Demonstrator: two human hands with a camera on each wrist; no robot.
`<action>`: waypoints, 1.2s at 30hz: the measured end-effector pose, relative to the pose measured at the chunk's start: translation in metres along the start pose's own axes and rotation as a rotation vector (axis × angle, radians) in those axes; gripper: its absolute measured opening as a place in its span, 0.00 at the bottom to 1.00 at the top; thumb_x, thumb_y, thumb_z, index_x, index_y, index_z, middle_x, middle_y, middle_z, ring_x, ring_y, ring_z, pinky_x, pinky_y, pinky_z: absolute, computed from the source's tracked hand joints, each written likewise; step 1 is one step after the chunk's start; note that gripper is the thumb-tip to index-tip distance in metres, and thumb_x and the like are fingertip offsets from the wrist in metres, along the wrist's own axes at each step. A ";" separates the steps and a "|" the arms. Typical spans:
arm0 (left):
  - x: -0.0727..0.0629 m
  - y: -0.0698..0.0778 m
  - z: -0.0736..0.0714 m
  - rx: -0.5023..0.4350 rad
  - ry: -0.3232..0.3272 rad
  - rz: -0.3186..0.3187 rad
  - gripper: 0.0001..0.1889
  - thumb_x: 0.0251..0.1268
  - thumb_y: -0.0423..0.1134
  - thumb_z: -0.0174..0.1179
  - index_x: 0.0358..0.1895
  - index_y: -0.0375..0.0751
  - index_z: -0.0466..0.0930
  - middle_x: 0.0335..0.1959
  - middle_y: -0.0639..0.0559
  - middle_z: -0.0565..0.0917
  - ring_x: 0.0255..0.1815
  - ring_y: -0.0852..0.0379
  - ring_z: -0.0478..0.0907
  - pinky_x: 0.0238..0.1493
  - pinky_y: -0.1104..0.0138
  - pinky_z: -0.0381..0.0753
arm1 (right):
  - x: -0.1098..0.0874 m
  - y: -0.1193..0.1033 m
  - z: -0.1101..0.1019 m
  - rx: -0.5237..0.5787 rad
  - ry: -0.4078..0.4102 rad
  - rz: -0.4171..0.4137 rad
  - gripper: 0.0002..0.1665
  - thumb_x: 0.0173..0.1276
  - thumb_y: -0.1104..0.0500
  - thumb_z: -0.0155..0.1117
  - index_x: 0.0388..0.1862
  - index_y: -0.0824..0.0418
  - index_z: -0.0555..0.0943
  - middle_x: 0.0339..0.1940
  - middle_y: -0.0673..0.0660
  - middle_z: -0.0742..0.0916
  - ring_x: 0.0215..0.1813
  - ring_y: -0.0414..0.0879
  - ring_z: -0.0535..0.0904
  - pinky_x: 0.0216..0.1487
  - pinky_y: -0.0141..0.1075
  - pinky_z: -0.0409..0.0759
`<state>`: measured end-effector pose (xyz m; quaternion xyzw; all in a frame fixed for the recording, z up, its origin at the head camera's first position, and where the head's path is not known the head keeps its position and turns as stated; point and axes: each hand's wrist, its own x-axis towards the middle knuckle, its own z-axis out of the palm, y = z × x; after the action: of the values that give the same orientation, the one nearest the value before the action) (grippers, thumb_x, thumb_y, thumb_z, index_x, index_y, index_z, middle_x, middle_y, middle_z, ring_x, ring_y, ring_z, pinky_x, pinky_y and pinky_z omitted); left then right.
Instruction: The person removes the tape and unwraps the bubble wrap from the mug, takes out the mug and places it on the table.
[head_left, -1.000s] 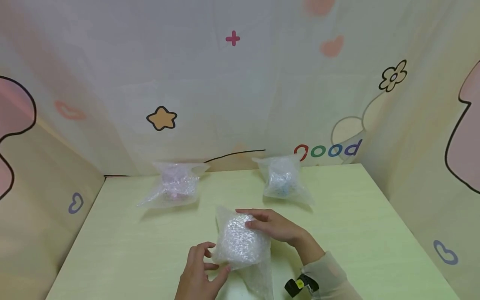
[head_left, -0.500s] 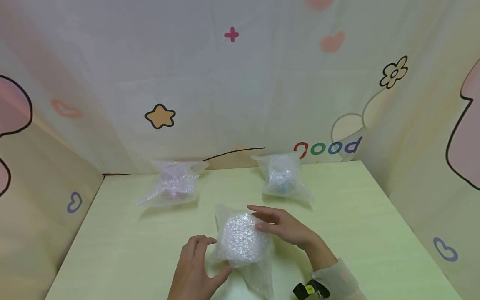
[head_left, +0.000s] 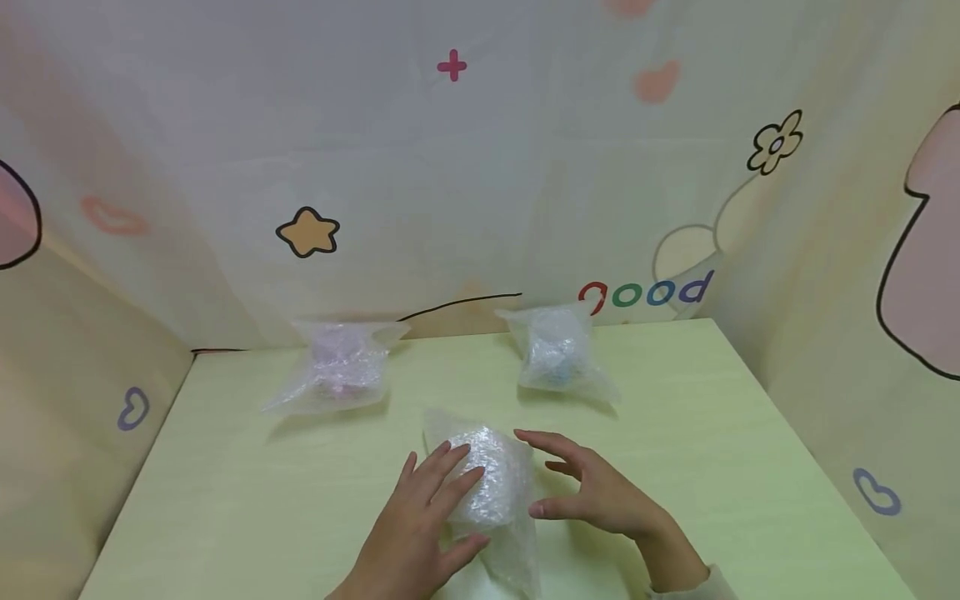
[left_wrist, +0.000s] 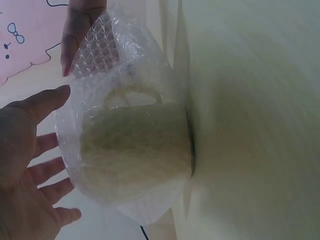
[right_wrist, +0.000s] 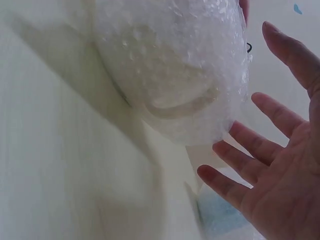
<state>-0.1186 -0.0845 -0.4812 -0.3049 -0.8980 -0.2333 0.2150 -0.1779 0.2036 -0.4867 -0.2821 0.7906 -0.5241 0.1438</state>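
Note:
A mug in bubble wrap stands on the table near the front middle. Through the film its handle and pale body show in the left wrist view. My left hand is spread over the package's left and upper side, fingers fairly straight; whether they touch it I cannot tell. To the right of the package, my right hand has its fingers extended and holds nothing. In the right wrist view its fingertips are close to the wrap's edge. A loose tail of film trails from the package toward the table's front.
Two more bubble-wrapped items lie along the back of the table: a pinkish one at left and one with blue in it at right. A printed curtain stands behind and on both sides.
My left hand has moved from the package's left edge to over its upper side. The right hand has drawn off the package to the right and opened wider. The package has hardly moved.

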 end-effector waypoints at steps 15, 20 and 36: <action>0.021 0.000 -0.001 0.019 -0.246 0.146 0.29 0.73 0.57 0.61 0.73 0.52 0.76 0.78 0.53 0.72 0.81 0.48 0.65 0.77 0.43 0.67 | 0.004 0.003 0.017 0.010 0.039 0.015 0.49 0.62 0.52 0.80 0.79 0.40 0.67 0.79 0.43 0.71 0.78 0.43 0.67 0.71 0.61 0.74; 0.025 0.002 -0.006 -0.031 -0.303 0.109 0.28 0.75 0.58 0.59 0.72 0.53 0.77 0.76 0.53 0.74 0.80 0.49 0.66 0.79 0.44 0.65 | 0.010 0.004 0.014 -0.018 0.017 0.033 0.51 0.58 0.49 0.83 0.78 0.39 0.66 0.78 0.41 0.72 0.77 0.46 0.69 0.70 0.55 0.76; 0.038 0.011 -0.012 0.078 -0.297 0.124 0.21 0.66 0.46 0.70 0.62 0.50 0.86 0.69 0.53 0.81 0.72 0.49 0.77 0.70 0.43 0.77 | 0.020 0.009 0.015 -0.005 -0.018 0.046 0.53 0.55 0.48 0.84 0.77 0.36 0.66 0.75 0.39 0.74 0.76 0.44 0.69 0.72 0.56 0.72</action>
<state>-0.1362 -0.0660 -0.4485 -0.3821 -0.9077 -0.1371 0.1057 -0.1885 0.1832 -0.5001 -0.2691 0.7967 -0.5162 0.1624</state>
